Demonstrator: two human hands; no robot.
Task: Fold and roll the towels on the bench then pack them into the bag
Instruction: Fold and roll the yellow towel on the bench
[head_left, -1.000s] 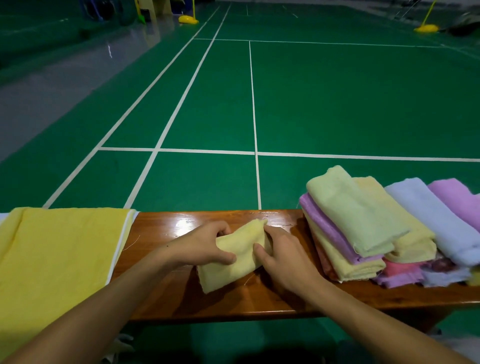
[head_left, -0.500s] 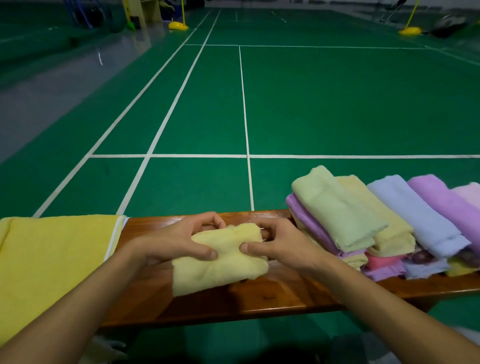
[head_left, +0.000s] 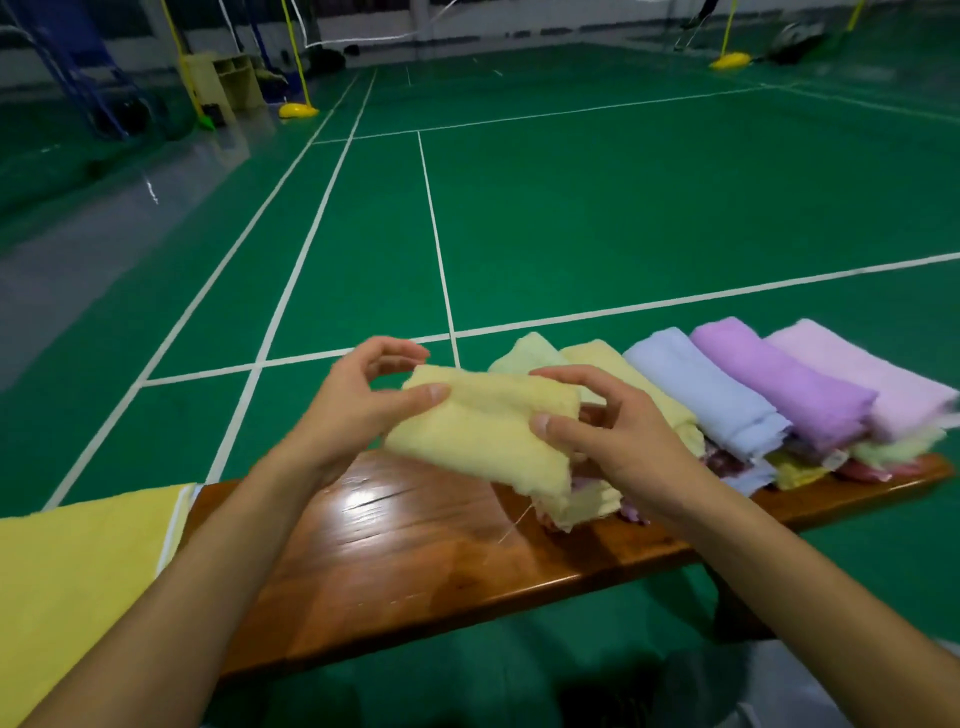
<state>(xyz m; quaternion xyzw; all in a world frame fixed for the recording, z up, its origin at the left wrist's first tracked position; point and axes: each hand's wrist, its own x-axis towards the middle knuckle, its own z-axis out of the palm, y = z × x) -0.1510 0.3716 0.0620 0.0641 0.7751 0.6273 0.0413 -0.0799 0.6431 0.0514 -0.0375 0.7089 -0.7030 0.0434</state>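
Both hands, left grip (head_left: 358, 410) and right grip (head_left: 602, 436), pinch the yellow towel (head_left: 483, 436) above the bench (head_left: 415, 545). Judged soft and light; hold its ends.

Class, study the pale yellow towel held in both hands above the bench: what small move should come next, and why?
Probably carry it left toward the yellow bag. The yellow towel already looks folded into a compact bundle, the left hand and right hand pinch its two ends, and it is held above the bench, apart from the towel pile.
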